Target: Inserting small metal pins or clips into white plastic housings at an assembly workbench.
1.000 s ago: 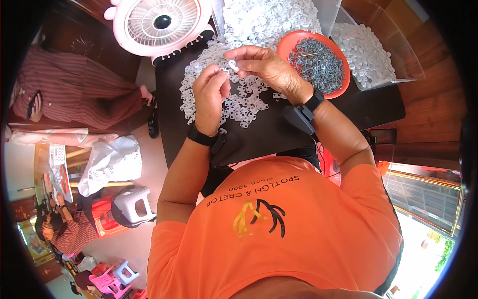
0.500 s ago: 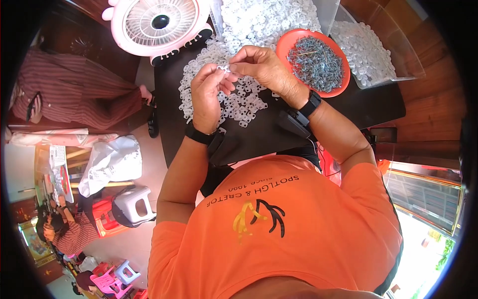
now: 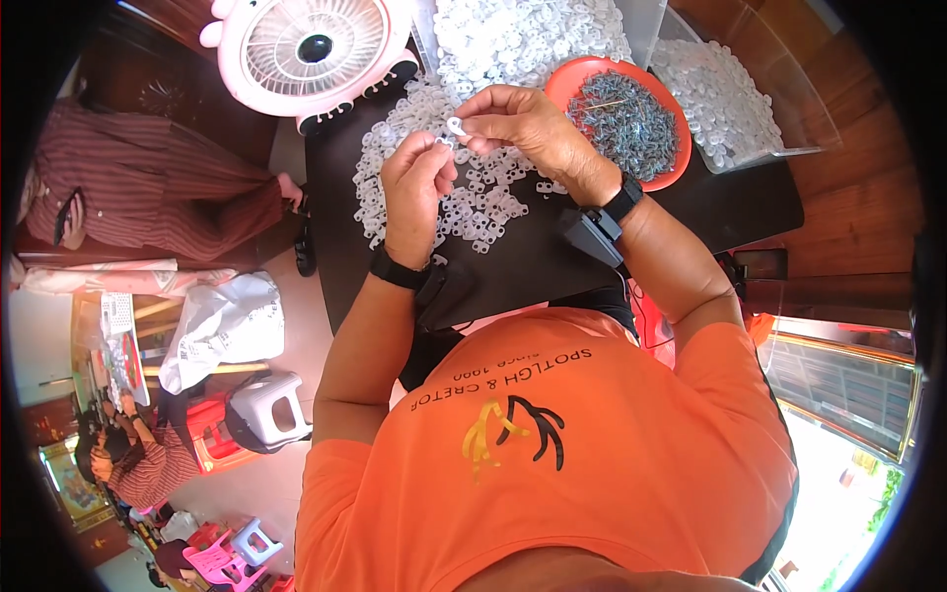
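At the far left a person in a striped garment [image 3: 148, 197] sits beside the black bench [image 3: 533, 257], and a pink fan [image 3: 311, 49] stands at the bench's back left corner. A loose spread of small white plastic pieces [image 3: 473, 202] covers the middle of the bench. Above it the left hand [image 3: 414, 187] is raised with its fingers curled inward, the tips pinched at a tiny part too small to make out. Just beside it, the right hand [image 3: 528, 128] pinches a small white ring-shaped piece [image 3: 456, 125] between thumb and forefinger; the piece sits between the two hands, held over the spread. Further right, an orange bowl [image 3: 681, 168] holds dark metal pins [image 3: 626, 118], and a clear tray [image 3: 789, 118] holds more white pieces.
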Demonstrator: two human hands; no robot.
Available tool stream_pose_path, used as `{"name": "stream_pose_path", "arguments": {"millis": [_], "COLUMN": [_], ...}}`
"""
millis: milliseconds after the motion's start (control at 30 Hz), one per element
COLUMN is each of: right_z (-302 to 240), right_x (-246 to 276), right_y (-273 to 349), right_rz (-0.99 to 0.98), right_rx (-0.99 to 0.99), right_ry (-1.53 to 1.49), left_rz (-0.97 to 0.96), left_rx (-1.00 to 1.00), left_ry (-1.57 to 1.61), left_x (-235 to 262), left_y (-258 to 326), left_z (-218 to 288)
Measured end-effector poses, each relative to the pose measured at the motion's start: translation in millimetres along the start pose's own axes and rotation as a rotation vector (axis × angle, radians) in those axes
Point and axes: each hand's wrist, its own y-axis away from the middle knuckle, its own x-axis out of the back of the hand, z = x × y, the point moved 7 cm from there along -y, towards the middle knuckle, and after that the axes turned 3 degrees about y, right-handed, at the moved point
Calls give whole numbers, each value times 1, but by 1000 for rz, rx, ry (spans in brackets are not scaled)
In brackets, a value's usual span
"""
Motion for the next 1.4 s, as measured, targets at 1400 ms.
{"name": "stream_pose_path", "arguments": {"millis": [1400], "right_z": [-8], "right_x": [-17], "right_y": [7], "right_rz": [-58], "right_rx": [196], "right_ry": [242], "left_rz": [-5], "left_rx": [-3], "left_ry": [-22], "left_x": [-2], "left_y": [2], "left_z": [-3]}}
